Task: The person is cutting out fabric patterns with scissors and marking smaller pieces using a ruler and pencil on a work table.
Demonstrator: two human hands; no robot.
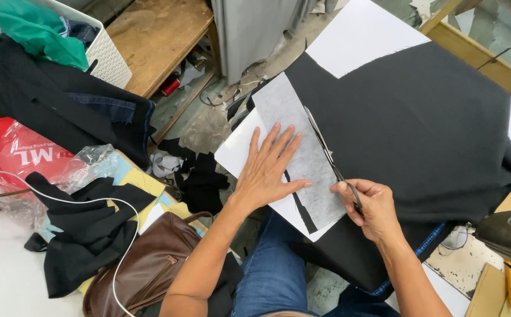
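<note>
The left hand (pixel 269 170) lay flat and released, fingers spread, pressing down a grey strip of interfacing (pixel 300 147). The right hand (pixel 371 208) was clenched around the handles of a pair of scissors (pixel 330 155), whose blades ran along the strip's right edge. The grey strip lay slantwise over a white paper sheet (pixel 239 154) and a large piece of black cloth (pixel 420 129), which spread over the desk (pixel 361 29) and hung off its near edge toward the person's blue-jeaned lap. A narrow black sliver of cloth showed on the white sheet just below the left hand's thumb.

To the left, lower down, a brown leather bag (pixel 149 264) sat beside black fabric scraps (pixel 85 229), with a white cable (pixel 120 235) looping across them. Further left lay a red plastic bag (pixel 20 154). Beyond it, a white basket (pixel 110 58) held green cloth (pixel 38 29), next to a wooden bench (pixel 158 38).
</note>
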